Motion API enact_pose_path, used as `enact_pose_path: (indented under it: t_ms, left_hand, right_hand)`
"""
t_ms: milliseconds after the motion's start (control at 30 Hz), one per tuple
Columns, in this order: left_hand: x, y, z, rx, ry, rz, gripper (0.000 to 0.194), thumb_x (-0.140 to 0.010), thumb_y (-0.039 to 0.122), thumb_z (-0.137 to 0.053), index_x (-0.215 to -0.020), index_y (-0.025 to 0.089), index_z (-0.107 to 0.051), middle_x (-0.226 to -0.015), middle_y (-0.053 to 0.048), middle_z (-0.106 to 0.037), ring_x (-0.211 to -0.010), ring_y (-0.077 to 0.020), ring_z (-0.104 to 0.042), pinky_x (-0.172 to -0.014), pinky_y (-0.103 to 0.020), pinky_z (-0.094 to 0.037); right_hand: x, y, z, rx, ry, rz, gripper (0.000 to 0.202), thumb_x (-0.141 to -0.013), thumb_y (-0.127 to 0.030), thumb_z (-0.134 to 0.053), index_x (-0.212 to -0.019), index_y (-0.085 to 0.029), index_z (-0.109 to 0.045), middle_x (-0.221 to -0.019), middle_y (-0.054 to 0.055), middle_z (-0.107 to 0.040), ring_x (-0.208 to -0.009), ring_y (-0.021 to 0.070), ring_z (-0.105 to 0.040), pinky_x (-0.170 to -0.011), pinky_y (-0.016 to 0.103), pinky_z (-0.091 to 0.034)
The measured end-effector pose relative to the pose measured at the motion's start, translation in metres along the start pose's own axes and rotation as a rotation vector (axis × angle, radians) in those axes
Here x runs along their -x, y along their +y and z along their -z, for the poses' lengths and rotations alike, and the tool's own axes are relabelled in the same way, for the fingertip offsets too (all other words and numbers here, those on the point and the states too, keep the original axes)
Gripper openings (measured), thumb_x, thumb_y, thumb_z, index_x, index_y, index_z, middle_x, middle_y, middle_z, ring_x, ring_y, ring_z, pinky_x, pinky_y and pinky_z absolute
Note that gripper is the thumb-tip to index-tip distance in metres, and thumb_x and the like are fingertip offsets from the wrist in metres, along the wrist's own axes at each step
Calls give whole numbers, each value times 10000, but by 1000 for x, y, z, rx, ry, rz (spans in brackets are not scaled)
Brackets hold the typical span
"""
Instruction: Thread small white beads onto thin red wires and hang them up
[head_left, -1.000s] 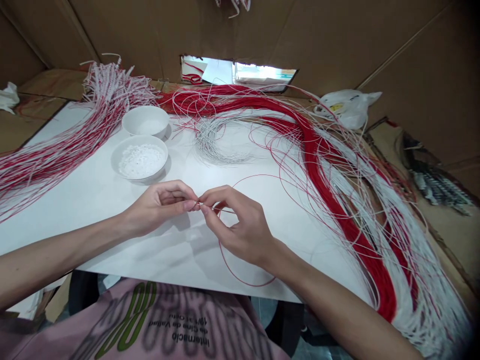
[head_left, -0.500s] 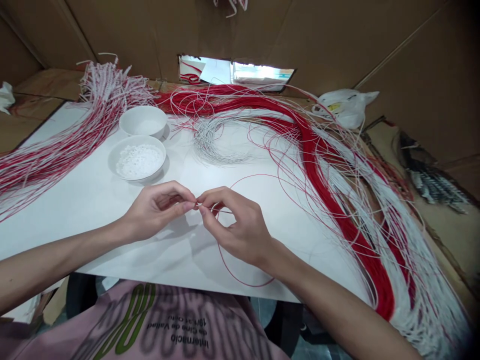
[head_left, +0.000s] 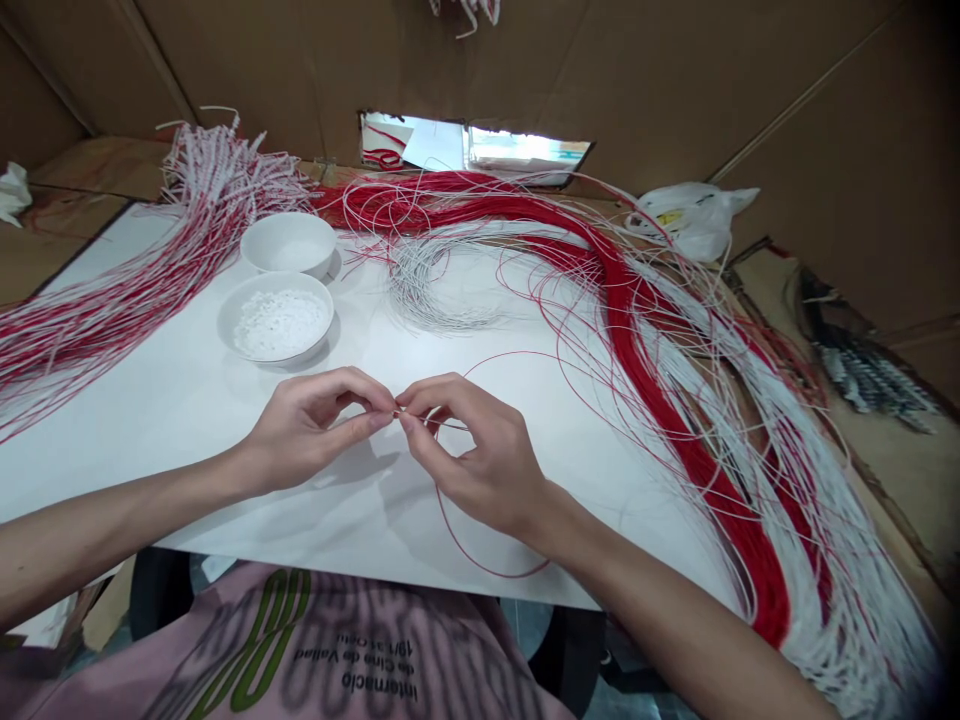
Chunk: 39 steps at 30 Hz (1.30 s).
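My left hand and my right hand meet fingertip to fingertip over the white table. Each pinches thin cord between thumb and forefinger. A red cord loops out from under my right hand and curves across the tabletop; a pale strand runs through the right fingers. What lies right at the fingertips is too small to tell. Beyond my left hand stands a white bowl of small white pieces, with another white bowl just behind it.
Red and white cords spread over the left side. A long red bundle and white cords curve down the right. Pale wires lie behind my hands. A plastic bag sits back right, by the cardboard wall.
Both hands stay together in nearly the same place. The fingertips have shifted only slightly, and the whole view has moved a little.
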<state>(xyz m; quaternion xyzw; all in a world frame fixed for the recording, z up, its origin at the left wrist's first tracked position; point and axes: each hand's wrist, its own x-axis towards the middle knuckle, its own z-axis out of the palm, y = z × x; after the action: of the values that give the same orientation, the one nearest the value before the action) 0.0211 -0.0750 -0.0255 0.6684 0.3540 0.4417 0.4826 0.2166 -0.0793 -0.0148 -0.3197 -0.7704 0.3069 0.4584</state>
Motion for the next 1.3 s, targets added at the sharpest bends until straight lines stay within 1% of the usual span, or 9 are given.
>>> enact_pose_path:
  t_ms: [133,233,367,533,667,967,1100,1200,1300]
  left_hand:
    - [1,0,0,-37,25,-38,154,-829,97,-676,-931,212,-680,-892,-35,-701,-860,-163,-666,-775,-317,-547]
    - [1,-1,1,-73,19,-83,171,-827,85,-673,-946,208,-673,-891,-38,-699,-851,-163,-668,-762,-316,-551]
    - [1,-3,4,-171,12,-189,221,-818,53,-671,-981,203,-663,-897,-42,-705,-840,-166,-669,-743,-320,-552]
    - [-1,-3,8,-332,-24,-327,285,-793,11,-680,-1014,188,-654,-892,-44,-719,-834,-162,-664,-723,-308,-550]
    - [-2,-3,10,-374,-34,-397,306,-787,-2,-681,-1029,183,-649,-892,-45,-717,-837,-157,-658,-731,-303,-552]
    - [-4,-1,11,-470,-81,-474,282,-797,12,-677,-1031,164,-637,-885,-56,-715,-817,-154,-653,-720,-286,-554]
    - [-4,-1,11,-503,-104,-492,282,-812,22,-660,-1049,173,-635,-882,-56,-713,-813,-156,-657,-727,-289,-558]
    - [-4,-2,12,-505,-111,-486,270,-823,40,-653,-1052,183,-636,-882,-52,-714,-802,-156,-660,-715,-286,-561]
    - [-4,-2,14,-533,-84,-437,229,-837,81,-655,-1034,196,-643,-886,-39,-720,-805,-158,-668,-719,-289,-563]
  right_hand:
    - [-1,0,1,2,-7,15,122,-884,-96,-526,-878,-198,-592,-906,44,-674,-809,139,-630,-621,264,-558]
    - [-1,0,1,0,-17,36,121,-883,-86,-529,-876,-189,-593,-907,52,-671,-818,139,-629,-615,259,-554]
    - [-1,1,2,11,-23,54,124,-882,-74,-527,-883,-180,-590,-909,60,-665,-828,138,-623,-613,255,-547]
    - [-1,2,2,16,-52,65,116,-876,-57,-528,-882,-160,-580,-915,77,-659,-829,134,-618,-619,253,-536]
    - [-1,3,2,20,-73,61,113,-868,-46,-533,-878,-149,-579,-921,85,-656,-832,133,-617,-627,249,-533]
    - [0,5,2,55,-86,60,128,-852,-39,-529,-859,-161,-570,-932,72,-658,-819,131,-617,-629,249,-532]
    - [0,6,1,54,-96,60,130,-847,-32,-533,-854,-155,-574,-934,73,-658,-803,125,-613,-629,245,-530]
    - [0,8,1,54,-111,57,121,-865,-43,-536,-875,-151,-589,-928,74,-652,-804,125,-613,-639,243,-534]
    - [0,10,1,63,-114,52,106,-899,-75,-547,-911,-153,-618,-945,76,-641,-826,127,-615,-655,243,-534]
